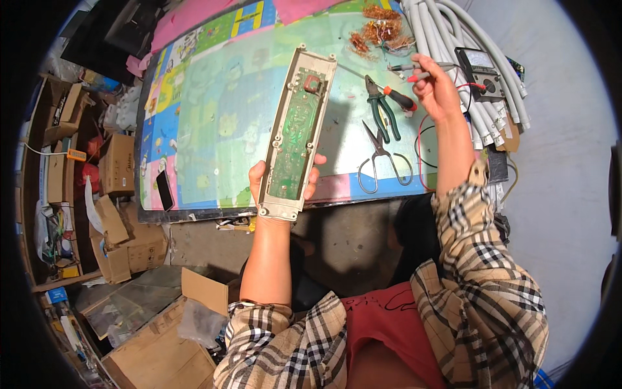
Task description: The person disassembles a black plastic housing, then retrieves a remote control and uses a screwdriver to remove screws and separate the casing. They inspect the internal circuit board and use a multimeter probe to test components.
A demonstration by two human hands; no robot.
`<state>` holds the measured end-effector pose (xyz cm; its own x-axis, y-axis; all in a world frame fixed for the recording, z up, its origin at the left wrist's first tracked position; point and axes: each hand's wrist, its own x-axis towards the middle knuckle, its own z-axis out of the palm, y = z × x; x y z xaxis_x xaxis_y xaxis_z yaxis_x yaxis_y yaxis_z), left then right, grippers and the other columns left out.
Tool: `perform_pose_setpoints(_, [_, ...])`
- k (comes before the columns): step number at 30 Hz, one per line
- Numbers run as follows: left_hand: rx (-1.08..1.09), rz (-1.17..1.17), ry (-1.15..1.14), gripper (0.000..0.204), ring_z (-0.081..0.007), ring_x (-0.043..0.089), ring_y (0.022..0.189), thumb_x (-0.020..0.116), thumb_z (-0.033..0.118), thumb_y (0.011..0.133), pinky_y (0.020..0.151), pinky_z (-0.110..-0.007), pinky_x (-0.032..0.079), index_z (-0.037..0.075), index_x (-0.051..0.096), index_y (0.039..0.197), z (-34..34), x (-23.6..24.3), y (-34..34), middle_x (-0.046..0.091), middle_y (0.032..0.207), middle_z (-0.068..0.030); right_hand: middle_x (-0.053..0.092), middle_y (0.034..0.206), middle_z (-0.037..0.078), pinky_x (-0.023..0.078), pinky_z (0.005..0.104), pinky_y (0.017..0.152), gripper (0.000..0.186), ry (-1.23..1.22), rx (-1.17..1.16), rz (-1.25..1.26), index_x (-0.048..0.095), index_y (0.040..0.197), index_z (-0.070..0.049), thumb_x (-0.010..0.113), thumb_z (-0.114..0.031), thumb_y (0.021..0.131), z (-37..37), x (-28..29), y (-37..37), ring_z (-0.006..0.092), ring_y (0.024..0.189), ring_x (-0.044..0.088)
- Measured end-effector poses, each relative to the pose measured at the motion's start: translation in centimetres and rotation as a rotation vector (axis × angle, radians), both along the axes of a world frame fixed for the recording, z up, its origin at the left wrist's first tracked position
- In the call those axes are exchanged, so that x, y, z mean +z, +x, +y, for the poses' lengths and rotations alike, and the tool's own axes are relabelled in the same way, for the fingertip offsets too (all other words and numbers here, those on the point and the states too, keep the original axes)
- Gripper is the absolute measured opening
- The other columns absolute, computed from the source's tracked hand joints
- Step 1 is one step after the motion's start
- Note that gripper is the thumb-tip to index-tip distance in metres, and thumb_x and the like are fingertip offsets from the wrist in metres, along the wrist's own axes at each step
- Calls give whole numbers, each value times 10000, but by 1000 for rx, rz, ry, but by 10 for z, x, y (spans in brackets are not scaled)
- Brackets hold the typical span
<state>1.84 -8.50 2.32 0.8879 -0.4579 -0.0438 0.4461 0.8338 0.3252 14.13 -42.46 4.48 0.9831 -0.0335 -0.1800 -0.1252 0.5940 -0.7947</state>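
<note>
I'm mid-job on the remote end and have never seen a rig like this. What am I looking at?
There is no machine here, just a person's two bare hands. The one picture comes from a wide fisheye camera on their head, looking down, so straight edges bend. The left hand holds a long, narrow beige housing with a green circuit board inside. The right hand holds slim red and black test probes; a black box-shaped meter sits to its right. On the table, covered in a colourful printed mat, lie dark-green-handled pliers, a screwdriver with a red-and-black handle, metal scissors with big loop handles and tangled copper wire.
</note>
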Motion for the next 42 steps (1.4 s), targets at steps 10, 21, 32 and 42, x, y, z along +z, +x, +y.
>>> perform_pose_setpoints(10, [-6, -30, 82, 998, -305, 588, 756, 625, 562, 762, 459, -333, 506, -157, 274, 1360, -8, 2, -2, 503, 1137, -380, 579, 745, 49, 453, 259, 532, 291, 146, 113, -101, 602, 1075, 16, 560, -240, 944, 87, 17, -57, 123, 585, 546])
perform_pose_setpoints(21, [25, 20, 51, 949, -311, 587, 784, 592, 547, 790, 478, -343, 510, -135, 281, 1372, -15, 4, -1, 502, 1145, -374, 602, 922, 126, 545, 309, 658, 313, -178, 11, -297, 568, 1131, 34, 494, -230, 980, 106, 22, -60, 160, 709, 620])
perform_pose_setpoints(32, [-9, 25, 93, 927, -315, 588, 784, 609, 533, 780, 490, -351, 520, -117, 308, 1369, -26, 3, -2, 518, 1132, -364, 583, 862, 93, 537, 267, 627, 216, -269, -54, -287, 523, 1074, 25, 488, -148, 949, 115, 25, -67, 127, 703, 621])
perform_pose_setpoints(42, [-1, 14, 151, 865, -332, 597, 797, 627, 525, 773, 503, -348, 522, -63, 375, 1356, -30, 2, -6, 521, 1138, -371, 605, 811, 88, 546, 255, 614, 214, -325, -59, -292, 559, 1028, 32, 489, -159, 962, 111, 22, -64, 117, 670, 632])
